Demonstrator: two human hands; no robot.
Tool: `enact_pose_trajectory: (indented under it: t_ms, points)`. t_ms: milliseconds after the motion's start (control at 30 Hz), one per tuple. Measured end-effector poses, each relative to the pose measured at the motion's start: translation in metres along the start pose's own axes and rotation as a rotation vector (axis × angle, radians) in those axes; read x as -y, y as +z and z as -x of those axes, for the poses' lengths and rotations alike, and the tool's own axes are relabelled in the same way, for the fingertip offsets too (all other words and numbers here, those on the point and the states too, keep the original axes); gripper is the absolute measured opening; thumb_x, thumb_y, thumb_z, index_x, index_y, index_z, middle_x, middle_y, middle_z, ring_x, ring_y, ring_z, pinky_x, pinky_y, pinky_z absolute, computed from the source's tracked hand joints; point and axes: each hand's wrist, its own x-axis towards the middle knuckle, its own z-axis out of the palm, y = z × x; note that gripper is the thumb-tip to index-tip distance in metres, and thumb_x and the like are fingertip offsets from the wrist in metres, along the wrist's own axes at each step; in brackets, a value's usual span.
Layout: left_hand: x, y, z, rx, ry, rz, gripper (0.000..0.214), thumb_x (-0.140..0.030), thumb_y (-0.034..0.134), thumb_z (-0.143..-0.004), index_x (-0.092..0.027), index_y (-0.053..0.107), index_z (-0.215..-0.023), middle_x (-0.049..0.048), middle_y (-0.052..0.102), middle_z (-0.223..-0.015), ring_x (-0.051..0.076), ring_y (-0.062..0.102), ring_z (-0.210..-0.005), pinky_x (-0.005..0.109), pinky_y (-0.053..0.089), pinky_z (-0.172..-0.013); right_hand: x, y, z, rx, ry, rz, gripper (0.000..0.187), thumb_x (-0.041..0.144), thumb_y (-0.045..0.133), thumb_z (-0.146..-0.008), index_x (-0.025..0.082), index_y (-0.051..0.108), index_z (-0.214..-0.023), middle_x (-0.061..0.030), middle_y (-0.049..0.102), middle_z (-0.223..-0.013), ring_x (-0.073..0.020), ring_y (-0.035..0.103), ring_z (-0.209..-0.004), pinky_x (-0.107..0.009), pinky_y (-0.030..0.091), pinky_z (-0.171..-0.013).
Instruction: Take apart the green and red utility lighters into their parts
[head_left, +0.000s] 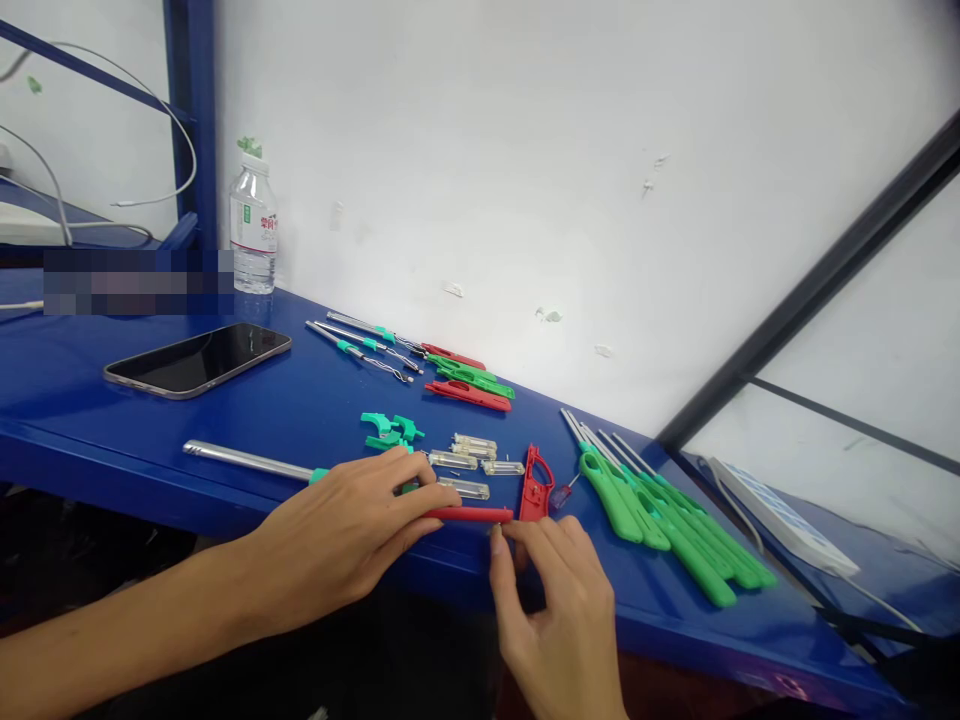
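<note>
My left hand (360, 525) grips a long-nosed lighter, its red handle (472, 514) pointing right and its metal tube (247, 461) sticking out left along the table's front edge. At the handle's right end, thumb and forefinger of my right hand (559, 600) are pinched together; whatever lies between them is too small to make out. Just beyond that hand are a red handle half (535, 488) and a small screwdriver (560, 496) with a purplish clear grip. Behind my left fingers lie several clear fuel tanks (454, 460) and teal plastic pieces (382, 425).
Green-handled lighters (649, 505) are grouped at right. Toward the wall lie metal tubes with wires (367, 345) and red and green handle halves (469, 396). A phone (199, 360) and a water bottle (253, 230) occupy the left; a power strip (784, 515) sits far right.
</note>
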Motion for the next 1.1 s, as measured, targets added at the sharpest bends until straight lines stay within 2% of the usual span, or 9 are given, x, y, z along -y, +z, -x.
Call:
enact_pose_trajectory:
  t_ms: [333, 933, 1100]
  points:
    - [-0.002, -0.005, -0.001, 0.052, 0.002, -0.006, 0.03, -0.025, 0.038, -0.118, -0.031, 0.063, -0.133, 0.0024, 0.065, -0.113, 0.019, 0.06, -0.094, 0.031, 0.045, -0.079, 0.006, 0.003, 0.0, 0.012, 0.027, -0.007, 0.022, 0.014, 0.054, -0.108, 0.023, 0.065, -0.091, -0.002, 0.065, -0.081, -0.0215, 0.057, -0.076, -0.034, 0.041, -0.071]
    - [-0.003, 0.002, 0.0, 0.012, 0.004, -0.092, 0.031, -0.021, 0.04, -0.117, -0.029, 0.061, -0.137, 0.0036, 0.065, -0.113, 0.019, 0.061, -0.092, 0.031, 0.046, -0.073, 0.011, 0.008, -0.004, -0.087, 0.026, -0.064, 0.027, 0.01, 0.056, -0.105, 0.023, 0.059, -0.081, 0.002, 0.06, -0.071, -0.0164, 0.052, -0.069, -0.029, 0.041, -0.064]
    - [-0.003, 0.002, -0.002, -0.018, -0.008, -0.156, 0.038, -0.019, 0.039, -0.116, -0.032, 0.056, -0.147, 0.0031, 0.064, -0.112, 0.018, 0.064, -0.09, 0.03, 0.05, -0.077, 0.01, 0.008, -0.003, -0.099, 0.032, -0.052, 0.024, 0.012, 0.056, -0.104, 0.023, 0.062, -0.083, 0.0016, 0.06, -0.071, -0.0168, 0.055, -0.067, -0.029, 0.044, -0.063]
